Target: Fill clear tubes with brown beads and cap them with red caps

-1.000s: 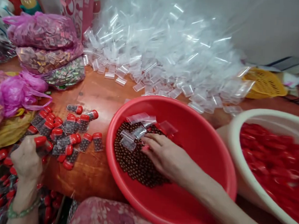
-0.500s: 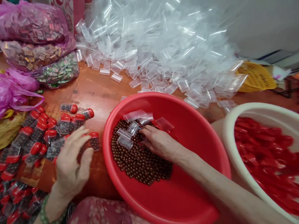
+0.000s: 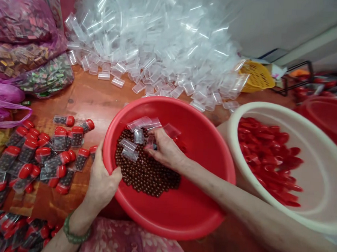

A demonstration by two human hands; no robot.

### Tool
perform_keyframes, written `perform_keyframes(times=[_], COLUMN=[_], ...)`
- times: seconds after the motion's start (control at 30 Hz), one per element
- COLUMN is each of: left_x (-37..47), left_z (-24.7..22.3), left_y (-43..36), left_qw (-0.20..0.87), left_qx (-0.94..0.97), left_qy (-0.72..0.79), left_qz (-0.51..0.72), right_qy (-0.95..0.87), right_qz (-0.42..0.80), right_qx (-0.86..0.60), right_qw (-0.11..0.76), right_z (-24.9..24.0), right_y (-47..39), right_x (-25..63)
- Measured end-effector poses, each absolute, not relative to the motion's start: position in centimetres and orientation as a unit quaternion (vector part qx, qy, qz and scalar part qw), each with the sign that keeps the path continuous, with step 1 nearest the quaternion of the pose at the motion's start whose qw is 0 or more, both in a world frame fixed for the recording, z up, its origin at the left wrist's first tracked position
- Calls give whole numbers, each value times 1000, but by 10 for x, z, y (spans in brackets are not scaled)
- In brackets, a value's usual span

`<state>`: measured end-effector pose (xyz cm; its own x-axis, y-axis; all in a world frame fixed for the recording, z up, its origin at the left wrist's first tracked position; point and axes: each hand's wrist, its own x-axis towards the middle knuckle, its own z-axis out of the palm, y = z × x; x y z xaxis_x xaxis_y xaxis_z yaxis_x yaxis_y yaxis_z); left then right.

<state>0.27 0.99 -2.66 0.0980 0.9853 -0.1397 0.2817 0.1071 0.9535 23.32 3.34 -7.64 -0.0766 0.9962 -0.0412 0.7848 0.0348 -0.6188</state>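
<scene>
My left hand (image 3: 102, 181) grips the left rim of a red basin (image 3: 212, 158), thumb inside and fingers outside. In the basin lies a heap of brown beads (image 3: 147, 179) with several clear plastic sleeves (image 3: 129, 154) on top. My right hand (image 3: 165, 150) is over the beads, thumb and fingers pinched round a small clear piece (image 3: 150, 142) with some red at it. The fingertips partly hide that piece. Some red pieces (image 3: 180, 144) lie in the basin behind my right hand.
Filled containers with red caps (image 3: 58, 159) cover the left of the wooden table (image 3: 87, 93). Clear sleeves (image 3: 161, 46) are heaped at the back. A white basin (image 3: 322, 149) of red parts stands at right, a yellow basket (image 3: 257, 76) behind it, pink bags (image 3: 18, 16) at back left.
My left hand has moved right from above the capped containers and taken hold of the basin's rim. My right hand stays over the beads. The view has shifted to the right.
</scene>
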Motion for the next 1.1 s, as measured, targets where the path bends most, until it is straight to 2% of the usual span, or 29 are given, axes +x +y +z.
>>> perform_keyframes(times=[0.1, 0.2, 0.27, 0.37, 0.47, 0.6, 0.67, 0.87, 1.0, 1.1], left_x=[2, -5, -13, -22, -24, -20, -18, -9, -5, -5], left_z=[-28, -37, -46, -53, -52, -51, -52, -38, -30, -29], left_y=[2, -14, -26, -39, -41, -35, -33, -29, -24, -21], left_qw=[585, 592, 589, 588, 564, 580, 591, 582, 575, 569], left_qx=[465, 429, 412, 395, 411, 404, 392, 397, 395, 400], left_qy=[558, 550, 548, 538, 548, 516, 506, 529, 560, 571], left_qz=[360, 403, 427, 457, 461, 485, 491, 473, 447, 436], right_qy=[-672, -644, -641, -669, -691, -754, -763, -776, -780, -741], right_qz=[293, 343, 336, 296, 240, 105, 83, 124, 202, 242], right_qx=[-638, -624, -622, -631, -651, -648, -630, -590, -563, -596], right_qw=[235, 279, 300, 258, 205, -36, -116, -187, -185, -193], right_z=[-56, -22, 1, 17, 13, 3, 4, 4, -6, -13], right_y=[36, 26, 11, -14, -34, -41, -39, -37, -43, -43], right_x=[243, 256, 263, 271, 277, 277, 274, 267, 254, 249])
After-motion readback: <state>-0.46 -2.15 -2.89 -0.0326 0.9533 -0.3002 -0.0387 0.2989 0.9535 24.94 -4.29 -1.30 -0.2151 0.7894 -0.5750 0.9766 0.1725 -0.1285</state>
